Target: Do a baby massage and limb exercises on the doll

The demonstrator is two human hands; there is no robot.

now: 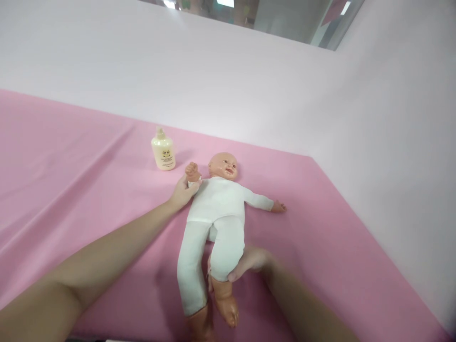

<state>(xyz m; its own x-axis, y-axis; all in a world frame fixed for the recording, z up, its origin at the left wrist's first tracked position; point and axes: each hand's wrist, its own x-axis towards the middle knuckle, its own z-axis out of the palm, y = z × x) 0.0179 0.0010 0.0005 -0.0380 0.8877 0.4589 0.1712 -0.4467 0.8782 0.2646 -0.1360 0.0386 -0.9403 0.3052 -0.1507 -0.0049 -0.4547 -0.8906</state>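
Observation:
A baby doll with a white cloth body lies face up on a pink sheet, its head toward the wall. My left hand is closed round the doll's forearm on the left side, just below its small fist. Round the doll's lower leg on the right side, my right hand is wrapped from beneath, with the thumb on the outer side and the other fingers mostly hidden behind the leg. The doll's other arm stretches out to the right on the sheet, and its other leg lies straight toward me.
A cream-coloured pump bottle with a dark printed label stands upright to the left of the doll's head. The pink sheet has long creases at the left. White walls border it behind and at right, with a window above.

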